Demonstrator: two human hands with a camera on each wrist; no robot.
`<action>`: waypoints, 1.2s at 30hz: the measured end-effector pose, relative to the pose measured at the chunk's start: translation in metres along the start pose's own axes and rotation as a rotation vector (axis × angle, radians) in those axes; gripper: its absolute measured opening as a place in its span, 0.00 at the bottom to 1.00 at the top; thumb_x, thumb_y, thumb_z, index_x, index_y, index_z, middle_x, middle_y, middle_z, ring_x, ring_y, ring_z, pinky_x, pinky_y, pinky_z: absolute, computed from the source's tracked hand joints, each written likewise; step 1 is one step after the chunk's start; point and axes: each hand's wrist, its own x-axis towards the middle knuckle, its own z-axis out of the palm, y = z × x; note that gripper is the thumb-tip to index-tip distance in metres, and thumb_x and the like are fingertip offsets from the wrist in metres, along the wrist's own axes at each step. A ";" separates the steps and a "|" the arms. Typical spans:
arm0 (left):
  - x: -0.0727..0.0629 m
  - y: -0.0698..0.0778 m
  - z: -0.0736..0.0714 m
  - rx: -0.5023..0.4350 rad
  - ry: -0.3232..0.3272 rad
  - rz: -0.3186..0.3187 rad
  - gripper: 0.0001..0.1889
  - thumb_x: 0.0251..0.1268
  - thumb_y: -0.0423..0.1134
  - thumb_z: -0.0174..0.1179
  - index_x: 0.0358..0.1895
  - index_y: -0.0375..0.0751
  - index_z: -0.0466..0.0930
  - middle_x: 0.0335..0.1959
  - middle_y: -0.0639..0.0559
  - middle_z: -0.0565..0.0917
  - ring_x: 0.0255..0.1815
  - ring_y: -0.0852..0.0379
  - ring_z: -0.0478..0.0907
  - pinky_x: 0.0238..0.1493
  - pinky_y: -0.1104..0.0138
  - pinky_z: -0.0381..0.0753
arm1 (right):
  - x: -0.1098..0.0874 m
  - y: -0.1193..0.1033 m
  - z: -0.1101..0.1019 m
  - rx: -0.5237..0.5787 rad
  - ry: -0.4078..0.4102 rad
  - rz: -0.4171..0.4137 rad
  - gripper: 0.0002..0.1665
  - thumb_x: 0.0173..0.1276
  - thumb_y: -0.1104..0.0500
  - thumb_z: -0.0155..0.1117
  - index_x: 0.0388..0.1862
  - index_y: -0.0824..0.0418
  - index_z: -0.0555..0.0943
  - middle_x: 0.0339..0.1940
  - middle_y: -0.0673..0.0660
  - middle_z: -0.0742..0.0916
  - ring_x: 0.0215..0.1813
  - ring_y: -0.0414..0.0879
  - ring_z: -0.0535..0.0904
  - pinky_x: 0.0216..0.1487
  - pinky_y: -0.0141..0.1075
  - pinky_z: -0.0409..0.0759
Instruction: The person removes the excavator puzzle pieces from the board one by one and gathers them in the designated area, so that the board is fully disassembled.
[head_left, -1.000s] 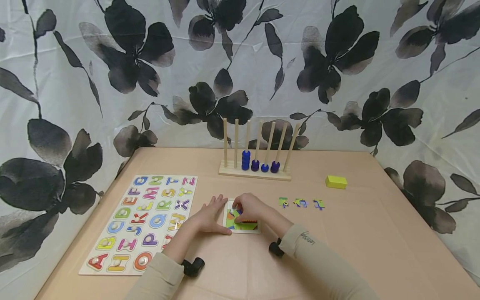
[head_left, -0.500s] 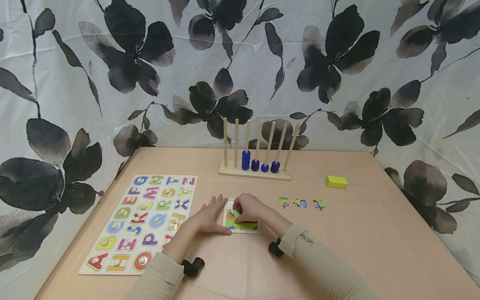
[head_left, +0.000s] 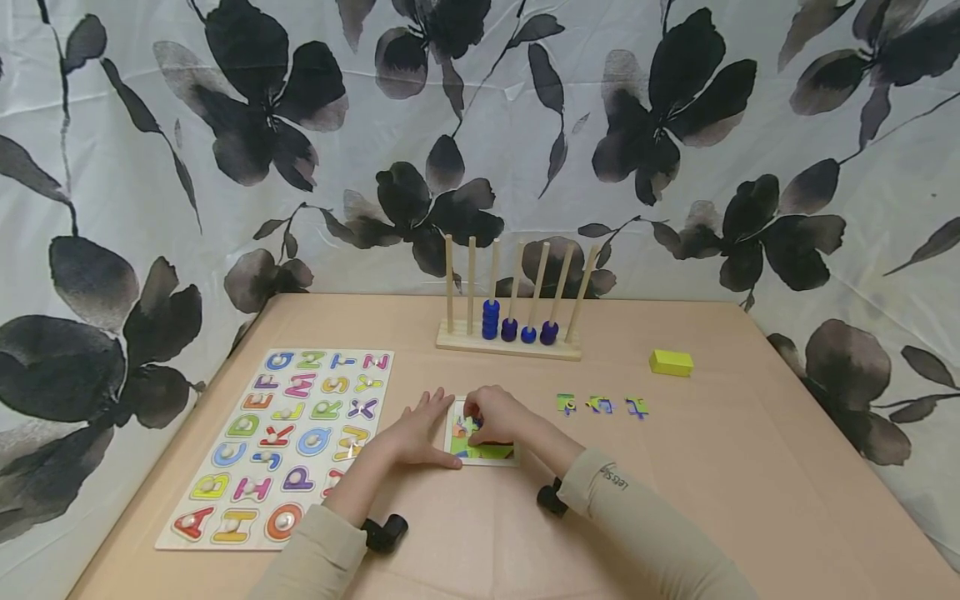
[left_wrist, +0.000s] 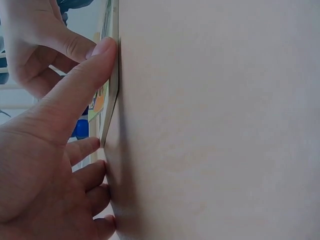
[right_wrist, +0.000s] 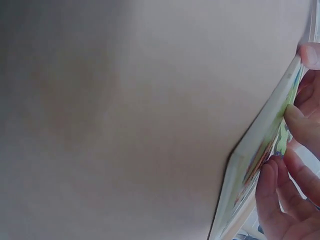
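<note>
A small jigsaw puzzle in a white-edged tray [head_left: 487, 458] lies on the table between both hands, its picture mostly green. The left hand [head_left: 416, 435] lies with spread fingers at the tray's left side. Its thumb [left_wrist: 102, 50] rests on the tray's near edge in the left wrist view. Over the picture, the right hand [head_left: 501, 417] pinches a small green puzzle piece [right_wrist: 282, 141], seen between thumb and fingers in the right wrist view. Part of the picture is hidden under that hand. Three loose puzzle pieces [head_left: 600, 405] lie in a row to the right.
A white alphabet board [head_left: 255, 408] with coloured letters lies at the left, close by the left forearm. Behind the tray stands a wooden peg rack [head_left: 510, 346] with blue beads. A yellow block [head_left: 671, 362] sits at the back right. A floral cloth [head_left: 555, 125] hangs behind.
Both hands stay almost in place. A pale patch now shows in the tray by the right fingertips, and the reddish strip under that hand is less visible.
</note>
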 end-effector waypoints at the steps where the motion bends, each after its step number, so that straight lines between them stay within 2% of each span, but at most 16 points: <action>1: 0.000 0.000 0.000 0.004 -0.003 0.001 0.54 0.41 0.53 0.72 0.70 0.34 0.51 0.71 0.35 0.48 0.71 0.37 0.39 0.65 0.42 0.41 | 0.000 0.000 0.000 0.004 0.004 0.000 0.17 0.45 0.62 0.76 0.33 0.63 0.79 0.29 0.53 0.81 0.31 0.41 0.73 0.35 0.30 0.74; 9: 0.002 0.001 -0.002 0.000 -0.008 -0.001 0.41 0.58 0.50 0.60 0.69 0.33 0.53 0.71 0.35 0.48 0.71 0.37 0.38 0.65 0.41 0.40 | 0.001 0.000 -0.002 0.051 0.012 -0.003 0.16 0.44 0.64 0.76 0.33 0.63 0.81 0.28 0.54 0.82 0.32 0.43 0.76 0.34 0.29 0.75; 18: 0.003 -0.001 -0.001 0.000 0.000 -0.003 0.42 0.56 0.49 0.62 0.69 0.33 0.53 0.71 0.35 0.49 0.71 0.37 0.39 0.65 0.41 0.41 | 0.002 -0.002 -0.004 0.111 0.006 0.028 0.14 0.45 0.65 0.75 0.33 0.64 0.84 0.29 0.53 0.85 0.33 0.45 0.79 0.33 0.27 0.77; 27: 0.003 -0.002 0.001 -0.004 0.006 -0.004 0.42 0.55 0.49 0.63 0.69 0.33 0.53 0.71 0.35 0.49 0.71 0.37 0.40 0.65 0.41 0.41 | 0.003 0.000 -0.001 0.100 0.020 0.031 0.15 0.46 0.64 0.74 0.35 0.64 0.83 0.29 0.52 0.83 0.32 0.42 0.77 0.34 0.28 0.77; 36: 0.004 -0.003 0.001 0.003 -0.004 0.003 0.45 0.53 0.51 0.65 0.69 0.33 0.53 0.71 0.34 0.49 0.71 0.36 0.40 0.65 0.41 0.41 | -0.007 0.006 -0.006 0.152 0.043 0.038 0.15 0.46 0.66 0.74 0.35 0.65 0.82 0.30 0.53 0.83 0.30 0.42 0.76 0.32 0.28 0.77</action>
